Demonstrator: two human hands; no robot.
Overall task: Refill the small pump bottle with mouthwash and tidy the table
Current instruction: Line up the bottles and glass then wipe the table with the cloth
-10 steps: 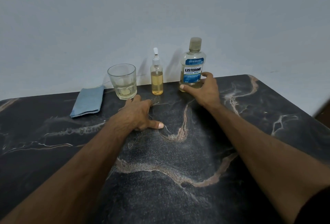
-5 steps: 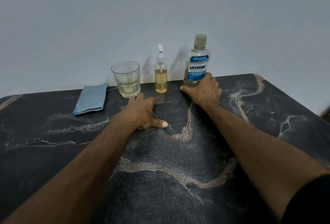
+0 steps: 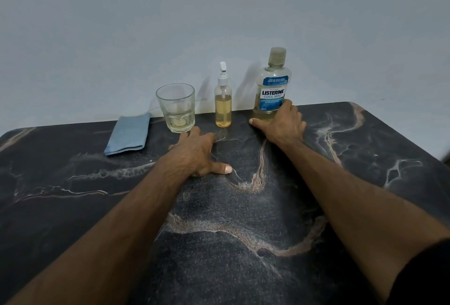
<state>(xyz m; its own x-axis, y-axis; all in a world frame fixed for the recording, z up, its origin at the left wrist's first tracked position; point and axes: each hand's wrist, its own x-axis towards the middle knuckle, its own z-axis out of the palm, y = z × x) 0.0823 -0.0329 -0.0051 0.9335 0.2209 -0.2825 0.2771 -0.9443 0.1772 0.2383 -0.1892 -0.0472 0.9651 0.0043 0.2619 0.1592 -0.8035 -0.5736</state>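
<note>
Small pump bottle (image 3: 223, 106): upright at the far edge of the bench (image 3: 243, 219), close to the pale wall (image 3: 219, 12). It holds amber liquid to roughly two thirds of its height; the white pump head is fitted. It stands between the glass tumbler (image 3: 176, 107) on its left and the mouthwash bottle (image 3: 272, 85) on its right, apart from both.

Mouthwash bottle: upright, cap on, blue label facing the camera, pale yellow liquid filling it almost to the shoulder. The right hand (image 3: 283, 124) grips its lower part, thumb extended along the left of the base and fingers wrapped round the right side. The base appears to be on the bench, though the hand covers most of it.

Left hand (image 3: 198, 151): flat on the bench, palm down, holding nothing, fingers spread and relaxed with the thumb pointing right. Its fingertips lie just short of the tumbler; contact cannot be confirmed.

Glass tumbler: upright, with a shallow layer of clear to yellowish liquid at the bottom.

Blue cloth (image 3: 129, 134): folded, lying flat to the left of the tumbler and separate from it.

Bench: dark stone surface with pale and reddish veining. Both forearms extend across it from the near edge; a dark sleeve (image 3: 428, 275) shows at the lower right.
</note>
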